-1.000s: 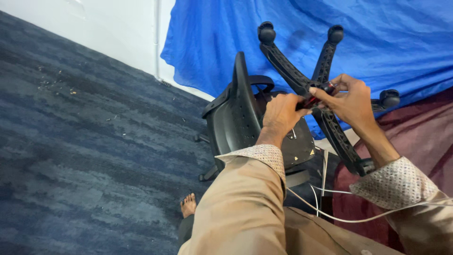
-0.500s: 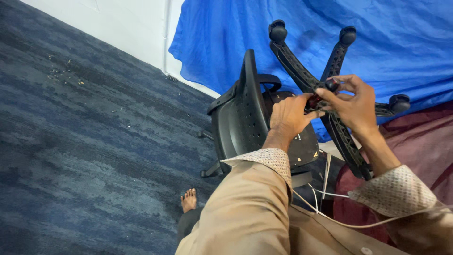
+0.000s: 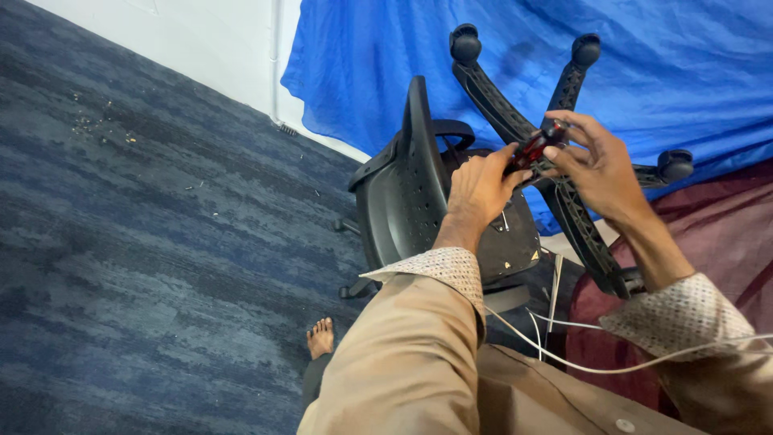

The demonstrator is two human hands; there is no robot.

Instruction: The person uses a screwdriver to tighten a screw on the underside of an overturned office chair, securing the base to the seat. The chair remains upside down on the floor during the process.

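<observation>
Tool: we see a small red-and-black hand tool (image 3: 533, 149), held at the hub where the legs of the chair base meet; its exact kind is too small for us to tell.
Right hand: our right hand (image 3: 597, 165) is closed around the tool's upper end, fingers curled over it, which looks to us like a steadying grip at the hub.
Left hand: our left hand (image 3: 479, 189) pinches the tool's lower end with thumb and fingertips, so both hands share the one tool.
Chair: the black plastic office chair (image 3: 407, 201) lies tipped on its side on the floor, seat and perforated back turned left, which brings its underside up within reach of us.
Base: the black five-legged star base (image 3: 499, 101) points upward and toward us, its castors (image 3: 465, 42) in the air.
Cable: a thin white cable (image 3: 564, 362) runs across our lap, below the hands.
Sleeves: tan sleeves with patterned cuffs (image 3: 439, 266) cover both our forearms.
Backdrop: a blue cloth sheet (image 3: 644, 64) hangs behind the chair; a maroon cloth (image 3: 725, 234) lies to the right.
Floor: dark blue carpet (image 3: 145, 242) with a few crumbs; a bare foot (image 3: 320, 337) rests on it beside the chair.
</observation>
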